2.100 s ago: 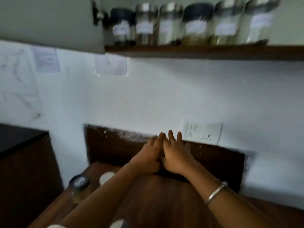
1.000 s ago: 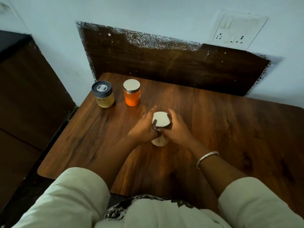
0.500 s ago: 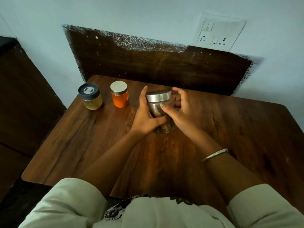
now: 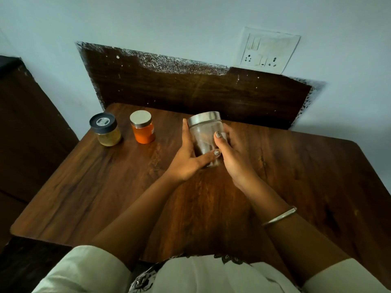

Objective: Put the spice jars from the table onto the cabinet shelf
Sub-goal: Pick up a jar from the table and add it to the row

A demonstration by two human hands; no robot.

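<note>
A clear glass jar with a steel lid and dark spice inside is held upright over the middle of the wooden table. My left hand wraps its left side and my right hand its right side, thumbs across the front. Whether its base touches the table is hidden by my fingers. Two smaller jars stand at the table's far left: an orange spice jar with a pale lid and a yellowish jar with a black lid. The cabinet shelf is out of view.
A dark wooden backboard rises behind the table against a pale wall with a switch and socket plate. A dark brown cabinet stands to the left of the table. My pale sleeves fill the bottom edge.
My view has dropped from the shelf to the table. Both hands closed on the steel-lid jar, which stood up from a tilted position; it stays gripped, shifted slightly away from me.
</note>
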